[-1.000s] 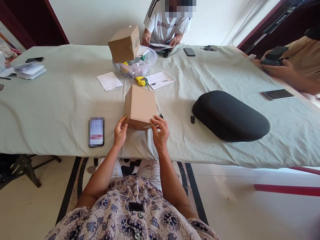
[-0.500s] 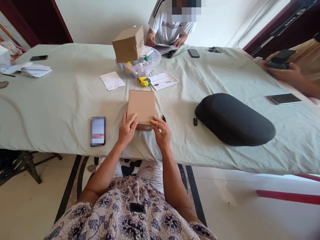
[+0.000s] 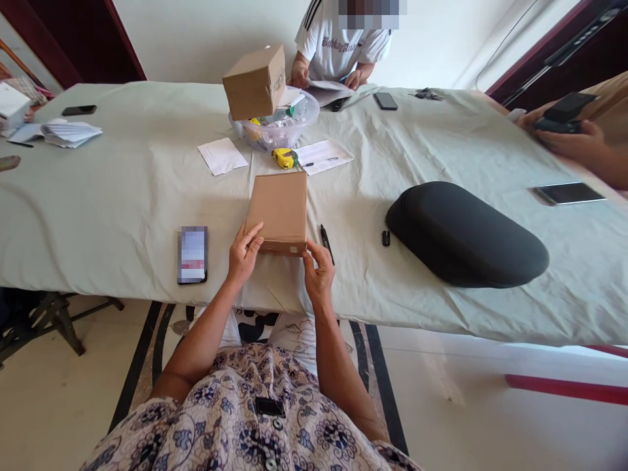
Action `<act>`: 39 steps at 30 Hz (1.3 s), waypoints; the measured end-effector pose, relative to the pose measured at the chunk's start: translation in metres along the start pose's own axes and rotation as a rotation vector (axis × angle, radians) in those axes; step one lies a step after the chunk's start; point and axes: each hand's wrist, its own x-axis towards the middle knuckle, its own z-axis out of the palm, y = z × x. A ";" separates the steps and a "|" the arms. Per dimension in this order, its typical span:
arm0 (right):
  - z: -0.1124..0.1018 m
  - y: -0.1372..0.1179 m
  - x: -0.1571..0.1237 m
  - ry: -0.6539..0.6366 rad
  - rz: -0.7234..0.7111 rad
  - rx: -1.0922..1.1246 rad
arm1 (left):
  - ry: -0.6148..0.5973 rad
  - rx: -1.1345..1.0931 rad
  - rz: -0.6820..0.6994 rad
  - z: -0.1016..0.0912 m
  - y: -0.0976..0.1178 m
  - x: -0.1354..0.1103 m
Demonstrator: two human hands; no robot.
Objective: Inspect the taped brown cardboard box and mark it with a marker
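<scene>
In front of me on the cloth-covered table is a brown cardboard box (image 3: 279,208), its near side showing a small pale patch low at the right. My left hand (image 3: 242,254) grips its near left corner, fingers over the top edge and thumb at the front. At the near right corner, my right hand (image 3: 318,267) holds the box between thumb and fingers. A black pen (image 3: 326,244) lies just right of the box, and a small black cap (image 3: 386,238) is farther right. To the left rests a phone (image 3: 192,255) with its screen lit.
Beyond the box are a yellow tape measure (image 3: 284,157), paper sheets (image 3: 222,156) and a plastic basin (image 3: 309,116) with another cardboard box (image 3: 255,82) on it. A large black case (image 3: 466,234) lies at right. One person sits opposite with papers; another at right holds a dark device (image 3: 562,118).
The box has turned and tilted slightly, so more of its near side shows. My right hand has slid from the top edge down to the corner, uncovering more of the pen.
</scene>
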 end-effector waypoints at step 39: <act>0.034 0.017 0.002 -0.211 0.083 -0.230 | 0.012 -0.170 -0.146 0.000 -0.009 -0.008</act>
